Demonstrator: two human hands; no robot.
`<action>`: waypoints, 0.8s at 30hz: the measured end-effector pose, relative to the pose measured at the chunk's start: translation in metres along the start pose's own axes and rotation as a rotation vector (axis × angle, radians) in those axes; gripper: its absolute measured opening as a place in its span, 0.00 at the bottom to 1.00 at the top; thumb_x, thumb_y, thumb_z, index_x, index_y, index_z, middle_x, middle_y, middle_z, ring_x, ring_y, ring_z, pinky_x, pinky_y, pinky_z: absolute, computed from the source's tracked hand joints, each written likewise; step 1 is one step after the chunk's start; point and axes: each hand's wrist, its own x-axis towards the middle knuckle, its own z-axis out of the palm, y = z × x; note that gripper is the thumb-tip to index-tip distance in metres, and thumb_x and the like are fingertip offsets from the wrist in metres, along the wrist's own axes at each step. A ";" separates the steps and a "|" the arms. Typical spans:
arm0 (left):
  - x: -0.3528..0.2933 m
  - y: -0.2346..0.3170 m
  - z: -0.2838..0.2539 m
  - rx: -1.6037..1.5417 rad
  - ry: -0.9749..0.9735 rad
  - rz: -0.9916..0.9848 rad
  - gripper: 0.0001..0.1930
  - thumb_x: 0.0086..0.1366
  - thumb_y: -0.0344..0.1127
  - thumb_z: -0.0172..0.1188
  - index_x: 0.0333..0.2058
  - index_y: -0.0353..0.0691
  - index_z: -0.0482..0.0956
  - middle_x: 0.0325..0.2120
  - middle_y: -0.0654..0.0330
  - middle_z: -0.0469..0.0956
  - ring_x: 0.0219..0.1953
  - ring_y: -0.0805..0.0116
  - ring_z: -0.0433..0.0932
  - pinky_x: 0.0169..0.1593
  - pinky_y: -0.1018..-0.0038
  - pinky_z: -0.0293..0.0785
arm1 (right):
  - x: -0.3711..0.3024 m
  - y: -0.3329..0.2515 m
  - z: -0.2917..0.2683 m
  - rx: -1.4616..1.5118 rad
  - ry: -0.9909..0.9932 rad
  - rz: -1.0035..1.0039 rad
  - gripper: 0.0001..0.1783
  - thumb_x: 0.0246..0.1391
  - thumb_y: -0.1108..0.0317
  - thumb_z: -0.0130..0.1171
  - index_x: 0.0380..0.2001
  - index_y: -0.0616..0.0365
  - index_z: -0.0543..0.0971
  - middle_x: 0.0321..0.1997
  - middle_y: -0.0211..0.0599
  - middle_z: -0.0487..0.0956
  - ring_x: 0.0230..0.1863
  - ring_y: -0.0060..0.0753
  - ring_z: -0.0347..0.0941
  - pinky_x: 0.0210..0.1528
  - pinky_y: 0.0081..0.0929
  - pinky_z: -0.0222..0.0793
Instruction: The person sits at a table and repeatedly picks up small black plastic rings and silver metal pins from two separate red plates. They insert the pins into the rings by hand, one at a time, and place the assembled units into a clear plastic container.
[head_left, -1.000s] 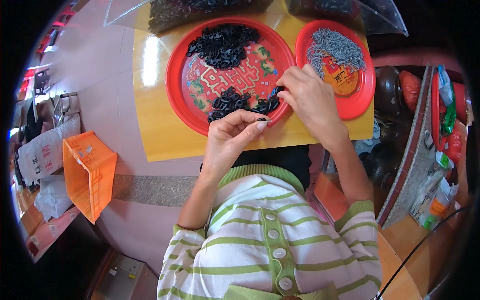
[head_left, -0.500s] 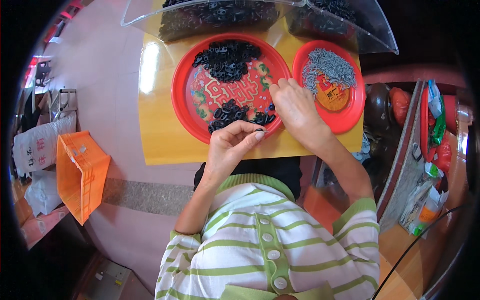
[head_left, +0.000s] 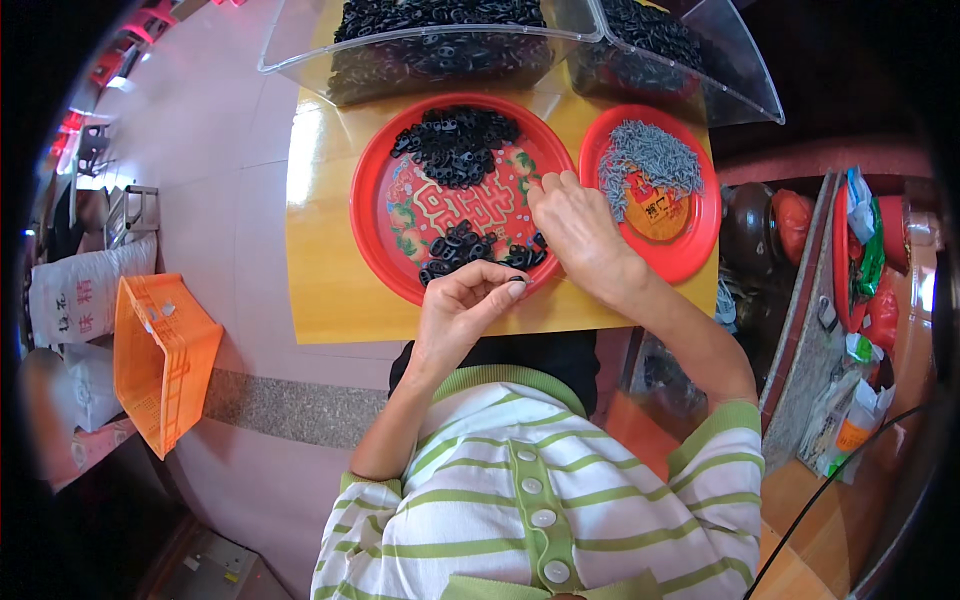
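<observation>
My left hand (head_left: 465, 305) pinches a small black plastic piece (head_left: 518, 280) between thumb and forefinger at the near rim of a round red tray (head_left: 357, 215). Across the tray's right rim, my right hand (head_left: 580, 222) is closed with its fingers curled inward; anything in them is hidden. A heap of black plastic pieces with holes (head_left: 460, 145) lies at the tray's far side. Nearer my left hand sits a smaller group of black pieces (head_left: 458, 245). Grey screws (head_left: 655, 155) are piled on a red oval plate (head_left: 703, 235) to the right.
Two clear plastic bins (head_left: 430, 70) full of black pieces stand along the back of the yellow table (head_left: 325, 290). An orange crate (head_left: 165, 360) rests on the floor at left, beside white sacks (head_left: 95, 290). Bags and packets (head_left: 865, 400) crowd the right side.
The whole view has shifted, so the table and trays sit lower in the picture. My right hand has moved slightly left relative to the tray; my left hand keeps its pinch.
</observation>
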 end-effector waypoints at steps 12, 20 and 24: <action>-0.001 0.011 -0.001 -0.046 0.054 0.049 0.06 0.59 0.28 0.58 0.35 0.33 0.78 0.28 0.62 0.78 0.29 0.78 0.76 0.35 0.81 0.72 | -0.025 0.000 -0.002 1.485 0.201 0.371 0.11 0.48 0.78 0.57 0.38 0.66 0.75 0.33 0.39 0.78 0.30 0.27 0.76 0.35 0.18 0.72; 0.015 0.018 0.007 -0.122 0.143 0.103 0.07 0.60 0.29 0.57 0.36 0.31 0.76 0.27 0.59 0.78 0.28 0.76 0.76 0.35 0.81 0.72 | -0.042 -0.018 0.002 2.286 0.321 0.595 0.09 0.51 0.75 0.59 0.37 0.64 0.74 0.35 0.36 0.79 0.34 0.22 0.77 0.37 0.15 0.75; 0.016 0.019 0.013 -0.123 0.140 0.107 0.07 0.61 0.29 0.57 0.36 0.32 0.76 0.27 0.59 0.78 0.28 0.77 0.75 0.35 0.81 0.72 | -0.044 -0.024 0.004 2.324 0.338 0.613 0.10 0.51 0.73 0.60 0.36 0.62 0.74 0.35 0.35 0.79 0.33 0.21 0.76 0.34 0.14 0.75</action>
